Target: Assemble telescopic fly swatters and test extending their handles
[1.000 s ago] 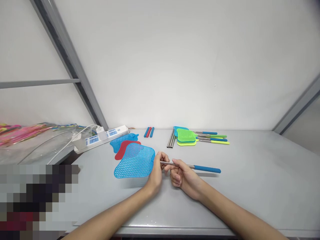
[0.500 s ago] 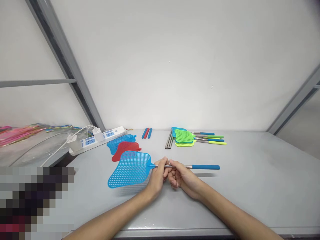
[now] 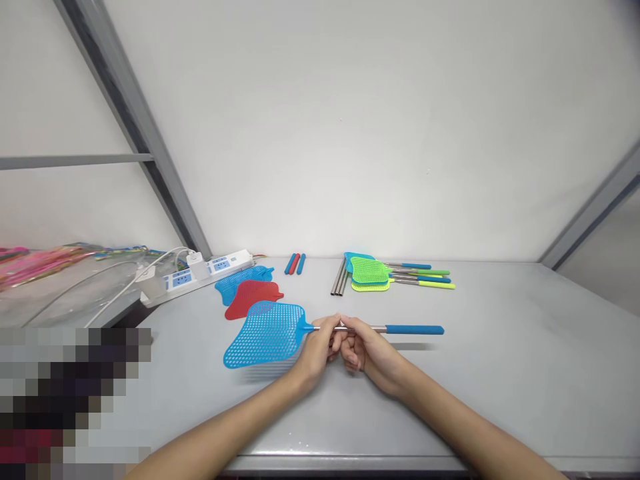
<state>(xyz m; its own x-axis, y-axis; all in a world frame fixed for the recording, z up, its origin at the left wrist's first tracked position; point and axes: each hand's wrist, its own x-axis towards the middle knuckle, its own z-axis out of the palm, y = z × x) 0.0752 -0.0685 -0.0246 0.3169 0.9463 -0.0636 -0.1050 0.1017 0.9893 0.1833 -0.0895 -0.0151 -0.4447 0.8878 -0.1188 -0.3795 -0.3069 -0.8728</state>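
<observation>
A blue fly swatter is held level above the table, its mesh head to the left and its blue handle to the right. My left hand is closed on the metal rod near the head. My right hand pinches the same rod just beside it, toward the handle, and the two hands touch. Fingers hide the middle of the rod. Behind the swatter lie a loose red swatter head and a loose blue swatter head.
At the back lie several whole fly swatters, metal tubes and loose blue and red handle grips. A white power strip with plugged-in chargers runs along the left edge. Plastic-wrapped colourful items lie beyond it. A wall stands behind.
The swatter has shifted very slightly right and up in view, with both hands still on its rod. Its head is tilted a little differently. The other things have stayed put.
</observation>
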